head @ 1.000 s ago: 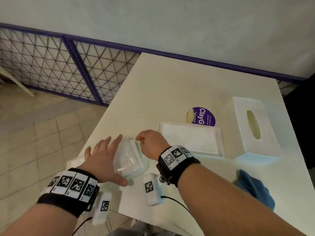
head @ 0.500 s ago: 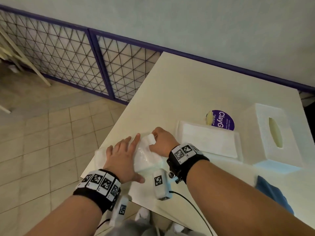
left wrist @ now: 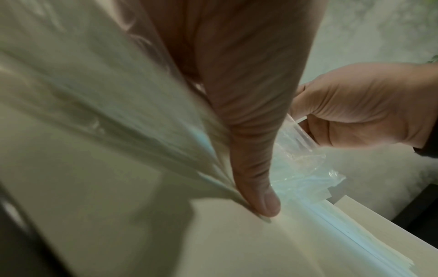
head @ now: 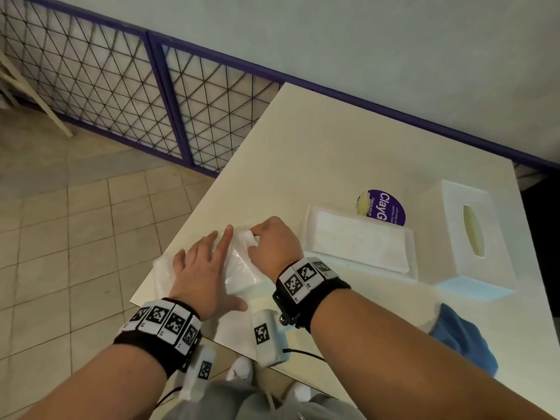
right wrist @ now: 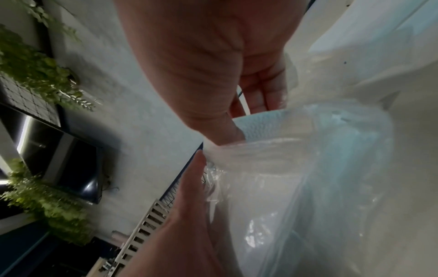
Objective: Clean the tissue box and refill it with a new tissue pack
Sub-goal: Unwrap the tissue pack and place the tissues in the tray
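So right now, looking down from the head cam, I'm working at the near-left corner of the table point(head: 348, 153), pressing my left hand point(head: 201, 268) flat, fingers spread out straight, on the new tissue pack point(head: 239, 268) while my right hand point(head: 274, 242) is curling round the far end of its clear wrapper. The tissue box cover point(head: 468, 234) is sitting well off to the right with its slot facing up, its base tray point(head: 357, 241) is lying between the cover and my hands, and a blue cloth point(head: 463, 338) is bunching up at the near edge, so I'm guessing the wiping is done and I'm on the unwrapping step. From the left wrist cam, my thumb point(left wrist: 258, 189) is pinning the plastic down on the tabletop and my right hand point(left wrist: 365, 110) is pinching a strip of wrapper point(left wrist: 301, 142) between thumb and fingers. From the right wrist cam, my fingertips point(right wrist: 260, 93) are digging into the open mouth of the wrapper point(right wrist: 272, 150) right against the tissues point(right wrist: 260, 123), and my left hand point(right wrist: 180, 215) is lying straight alongside. Next I'm probably going to need to keep the pack anchored and pull the stack out without ripping the sheets, then carry it over to the tray.
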Demonstrator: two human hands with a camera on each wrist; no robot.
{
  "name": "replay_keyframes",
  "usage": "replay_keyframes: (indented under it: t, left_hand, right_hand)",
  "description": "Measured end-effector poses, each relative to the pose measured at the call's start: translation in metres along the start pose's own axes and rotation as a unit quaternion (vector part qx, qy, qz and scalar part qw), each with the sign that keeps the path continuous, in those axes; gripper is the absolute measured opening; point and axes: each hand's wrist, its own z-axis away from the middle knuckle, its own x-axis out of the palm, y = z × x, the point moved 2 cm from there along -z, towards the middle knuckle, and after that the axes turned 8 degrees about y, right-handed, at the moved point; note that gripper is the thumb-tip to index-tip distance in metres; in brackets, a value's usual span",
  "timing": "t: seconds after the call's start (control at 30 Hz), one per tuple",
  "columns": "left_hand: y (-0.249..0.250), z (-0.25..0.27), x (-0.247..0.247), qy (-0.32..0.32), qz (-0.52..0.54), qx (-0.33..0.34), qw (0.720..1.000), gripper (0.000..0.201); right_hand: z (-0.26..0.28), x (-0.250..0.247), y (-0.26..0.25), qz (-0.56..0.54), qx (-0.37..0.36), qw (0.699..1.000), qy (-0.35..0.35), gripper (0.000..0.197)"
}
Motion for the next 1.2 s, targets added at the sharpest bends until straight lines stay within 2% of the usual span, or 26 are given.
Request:
replay_keyframes:
  t: [0.1,0.2,0.3,0.43,0.5,0.6,0.63,0.77,0.97,1.2]
  left_hand:
    - [0.0,0.001,0.001,0.004,0.003,0.005,1.0,0.148]
    - [0.001,0.002,0.001,0.009,0.003,0.007,1.0,0.145]
    - [0.001,0.003,-0.001,0.013,0.0,0.006,1.0,0.143]
    - [0.0,0.005,-0.001,0.024,0.003,0.001,1.0,0.143]
    - [0.0,0.006,-0.001,0.023,-0.001,0.0,1.0,0.142]
    - [-0.001,0.005,0.0,0.018,-0.001,0.0,1.0,0.143]
    - [-0.001,0.005,0.0,0.017,0.002,0.0,1.0,0.143]
    - [0.0,0.004,-0.001,0.015,0.002,-0.002,1.0,0.144]
    - [0.002,0.003,-0.006,-0.001,-0.012,-0.01,1.0,0.148]
    - [0.002,0.004,-0.013,-0.035,-0.003,-0.031,0.999,0.152]
  right_hand:
    - [0.0,0.002,0.0,-0.031,0.021,0.999,-0.01,0.036]
    - [-0.001,0.001,0.005,-0.095,0.093,0.99,-0.043,0.049]
    - [-0.004,0.0,0.004,-0.087,0.097,0.989,-0.071,0.055]
    - [-0.004,0.001,0.0,-0.095,0.109,0.988,-0.045,0.055]
    - [-0.003,0.0,0.0,-0.081,0.13,0.986,-0.06,0.059]
    - [-0.003,-0.002,0.002,-0.06,0.142,0.982,-0.108,0.031]
    - [-0.003,-0.001,0.002,-0.062,0.146,0.98,-0.122,0.029]
    - [-0.007,-0.002,0.001,-0.066,0.13,0.982,-0.123,0.022]
    - [-0.006,-0.009,0.001,-0.055,0.109,0.989,-0.088,0.029]
    - [0.002,-0.068,0.009,-0.034,0.073,0.995,-0.057,0.04]
